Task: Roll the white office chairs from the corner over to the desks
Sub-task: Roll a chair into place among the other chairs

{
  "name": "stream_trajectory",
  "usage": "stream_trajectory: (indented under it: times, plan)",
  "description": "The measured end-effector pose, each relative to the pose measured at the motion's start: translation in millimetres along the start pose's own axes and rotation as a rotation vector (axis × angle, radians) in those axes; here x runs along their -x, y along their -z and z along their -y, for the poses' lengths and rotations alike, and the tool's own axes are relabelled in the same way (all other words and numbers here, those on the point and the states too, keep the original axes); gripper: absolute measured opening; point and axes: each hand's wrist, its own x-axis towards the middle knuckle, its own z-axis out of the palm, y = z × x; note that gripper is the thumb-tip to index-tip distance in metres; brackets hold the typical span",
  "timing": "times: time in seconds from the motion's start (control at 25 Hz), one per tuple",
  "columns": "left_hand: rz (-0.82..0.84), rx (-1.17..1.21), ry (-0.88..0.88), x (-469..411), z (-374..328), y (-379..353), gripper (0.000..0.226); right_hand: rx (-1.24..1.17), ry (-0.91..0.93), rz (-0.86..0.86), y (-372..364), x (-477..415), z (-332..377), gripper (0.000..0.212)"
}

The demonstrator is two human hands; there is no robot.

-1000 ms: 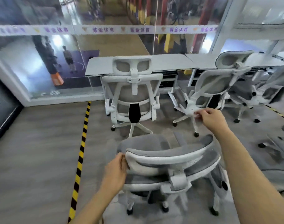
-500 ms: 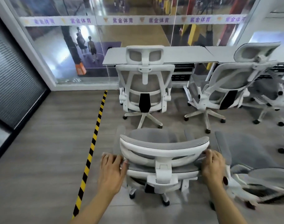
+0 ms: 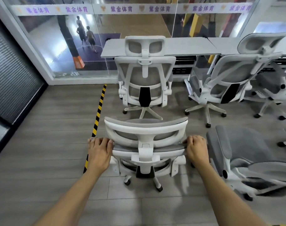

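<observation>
**Both hands grip the back of a white office chair**

The left hand (image 3: 99, 152) closes over the left edge of the backrest of the nearest chair (image 3: 145, 144), fingers curled over the grey mesh rim, the thumb hidden beneath. The right hand (image 3: 197, 150) grips the right edge of the same backrest in the same way, knuckles up. The chair stands between the two hands, its white headrest frame just ahead of them and its castors on the floor below and slightly behind the knuckles.

Directly ahead of the hands, beyond the held chair, a second chair (image 3: 145, 79) stands upright with its back to the camera, drawn up to the grey desk (image 3: 186, 46). Ahead and to the right of the right hand, a third chair (image 3: 233, 75) is turned at an angle, its headrest close to the next desk top. Just beside the right hand, on its outer side, the grey seat and armrest of another chair (image 3: 246, 154) sit very near the held one; whether they touch cannot be told.

A yellow and black floor stripe (image 3: 98, 111) runs forward from under the left hand toward the glass wall (image 3: 135, 25) behind the desks.
</observation>
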Motion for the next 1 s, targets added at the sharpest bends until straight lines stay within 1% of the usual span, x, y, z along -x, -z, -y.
stream_trajectory:
  times: [0.12, 0.24, 0.32, 0.4, 0.44, 0.48, 0.52, 0.56, 0.6, 0.68, 0.76, 0.84, 1.0]
  plan:
    - [-0.003, 0.019, 0.023, -9, -2, 2, 0.055, 0.025, -0.015, -0.008, -5, -4, 3, 0.048]
    - [0.009, 0.000, -0.032, -5, -4, 2, 0.061, 0.030, -0.029, 0.010, 1, -3, 4, 0.053]
    - [0.033, 0.016, -0.022, -1, -3, 1, 0.065, 0.050, 0.026, 0.038, 7, 1, 7, 0.057]
    - [0.008, 0.044, 0.031, 5, -9, 5, 0.065, 0.028, 0.063, 0.012, 13, 7, 10, 0.050]
    - [-0.031, 0.090, 0.073, 12, -17, 8, 0.066, -0.033, 0.070, -0.020, 16, 12, 7, 0.044]
    - [-0.069, 0.166, 0.124, 26, -29, 12, 0.061, -0.099, 0.059, -0.047, 22, 18, 1, 0.038]
    - [-0.119, 0.255, 0.168, 44, -45, 16, 0.052, -0.162, 0.039, -0.078, 30, 27, -9, 0.031]
    - [-0.182, 0.318, 0.170, 68, -62, 19, 0.042, -0.200, 0.019, -0.101, 40, 36, -19, 0.026]
    - [-0.242, 0.349, 0.132, 94, -84, 22, 0.037, -0.212, -0.003, -0.116, 53, 46, -37, 0.025]
    - [-0.273, 0.382, 0.066, 139, -132, 21, 0.042, -0.214, -0.061, -0.121, 79, 63, -78, 0.026]
    - [-0.210, 0.418, -0.048, 170, -184, 4, 0.043, -0.191, -0.115, -0.126, 112, 79, -126, 0.026]
    - [-0.127, 0.446, -0.167, 191, -249, -23, 0.038, -0.203, -0.177, -0.152, 155, 96, -181, 0.023]
    - [0.044, 0.492, -0.351, 235, -399, -64, 0.032, -0.239, -0.253, -0.202, 261, 131, -297, 0.022]
